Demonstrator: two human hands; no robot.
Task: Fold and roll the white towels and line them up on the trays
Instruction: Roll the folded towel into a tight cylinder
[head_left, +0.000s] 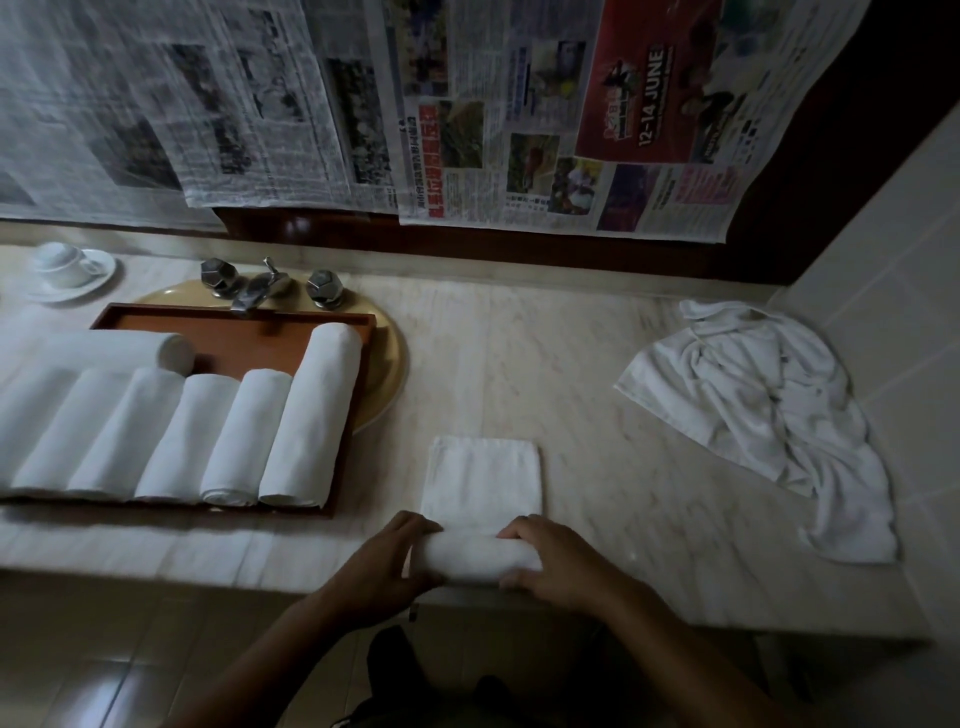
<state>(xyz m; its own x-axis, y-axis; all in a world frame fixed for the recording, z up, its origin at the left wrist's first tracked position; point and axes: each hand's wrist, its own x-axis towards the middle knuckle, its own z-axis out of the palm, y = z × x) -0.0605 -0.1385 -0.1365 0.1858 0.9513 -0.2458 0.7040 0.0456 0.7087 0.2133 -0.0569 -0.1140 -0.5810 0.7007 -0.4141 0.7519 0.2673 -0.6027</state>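
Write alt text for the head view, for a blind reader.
The left hand and right hand roll a folded white towel on a marble counter. Left of it, rolled towels line a brown tray; a crumpled towel lies to the right.

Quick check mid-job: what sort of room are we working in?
Likely a hotel-style bathroom vanity: a marble counter with a tap over a round basin, a tiled wall beside it, and rolled white towels lined up on a tray.

The left hand (382, 564) and right hand (553, 564) are bare, as are both forearms (670, 654) up to the lower edge of the view. Between the arms shows a dark garment (410, 686), its cut unclear in the dim light, with a small pale mark near the bottom.
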